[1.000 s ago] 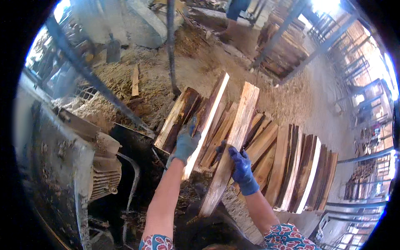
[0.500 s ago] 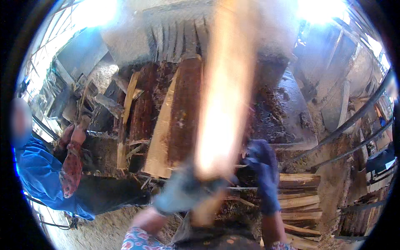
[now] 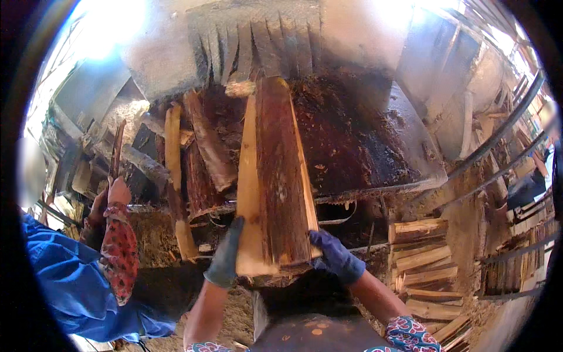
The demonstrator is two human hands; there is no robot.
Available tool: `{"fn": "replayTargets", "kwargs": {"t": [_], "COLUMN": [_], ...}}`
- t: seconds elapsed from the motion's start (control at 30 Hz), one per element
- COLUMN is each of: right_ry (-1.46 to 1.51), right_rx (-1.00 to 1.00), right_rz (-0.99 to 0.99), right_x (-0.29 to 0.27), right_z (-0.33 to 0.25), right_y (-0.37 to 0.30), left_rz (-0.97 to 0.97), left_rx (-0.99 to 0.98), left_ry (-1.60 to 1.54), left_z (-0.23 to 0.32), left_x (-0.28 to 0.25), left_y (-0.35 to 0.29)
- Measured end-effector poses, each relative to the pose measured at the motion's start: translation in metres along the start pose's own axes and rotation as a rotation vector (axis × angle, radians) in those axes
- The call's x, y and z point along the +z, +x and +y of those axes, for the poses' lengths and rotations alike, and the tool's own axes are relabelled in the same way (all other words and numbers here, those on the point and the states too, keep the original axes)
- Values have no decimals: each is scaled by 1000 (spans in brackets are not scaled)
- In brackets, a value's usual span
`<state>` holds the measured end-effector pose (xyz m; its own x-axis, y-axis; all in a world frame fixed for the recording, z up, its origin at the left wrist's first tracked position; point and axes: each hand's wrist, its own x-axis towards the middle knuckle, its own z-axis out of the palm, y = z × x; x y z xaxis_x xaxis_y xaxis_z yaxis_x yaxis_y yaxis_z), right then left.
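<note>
Bark-faced slab (image 3: 282,176): lies bark up between both hands, lengthwise away from the body, far end toward the hanging strips (image 3: 252,56).
Pale board (image 3: 248,232): shows along the left of the slab, apparently partly underneath; looks loose, so could slip sideways if pinched unevenly.
Left hand (image 3: 225,255): gloved, grasping the pale board by its outer edge close to the near end; cannot tell how far the fingers reach below.
Right hand (image 3: 337,257): gloved, grasping the right edge of the slab close to the near corner, fingers bent against the wood.
Weight: probably fairly heavy for the length and thickness; seems to call for both hands.
Wood: likely stiff and hard to break, with little bend along the length.
Bark: rough and ridged, likely to give gloves good purchase, yet might flake off.
Sawn edges: probably smoother, perhaps splintery; best taken with palms flat, opposite each other, fingers underneath.
Table (image 3: 363,141): dark, wet-looking, strewn with scraps; might let wood slide easily.
Left side: more slabs (image 3: 208,144) nearby, and a co-worker's hand (image 3: 119,192) well apart, at a thin stick (image 3: 117,149).
Right side: stacked boards (image 3: 423,258), below table height.
</note>
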<state>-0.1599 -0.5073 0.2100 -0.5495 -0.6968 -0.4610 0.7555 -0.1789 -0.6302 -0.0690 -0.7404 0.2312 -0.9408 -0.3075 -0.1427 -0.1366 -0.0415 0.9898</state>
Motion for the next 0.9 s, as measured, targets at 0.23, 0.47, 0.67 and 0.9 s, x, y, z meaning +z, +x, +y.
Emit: {"fn": "replayTargets", "kwargs": {"t": [0.23, 0.47, 0.67, 0.9], "right_ry": [-429, -595, -1418, -87], "right_rx": [-58, -455, -934, -320], "right_rz": [-28, 130, 292, 159], "right_x": [-16, -5, -5, -97], "right_z": [9, -69, -68, 6], "right_y": [-57, -53, -30, -94], "left_rz": [15, -278, -157, -221], "left_rx": [-359, -267, -241, -495], "left_ry": [-1012, -880, -239, -311], "left_z": [3, -22, -69, -88], "left_x": [46, 91, 106, 113], "left_y": [20, 23, -3, -45]}}
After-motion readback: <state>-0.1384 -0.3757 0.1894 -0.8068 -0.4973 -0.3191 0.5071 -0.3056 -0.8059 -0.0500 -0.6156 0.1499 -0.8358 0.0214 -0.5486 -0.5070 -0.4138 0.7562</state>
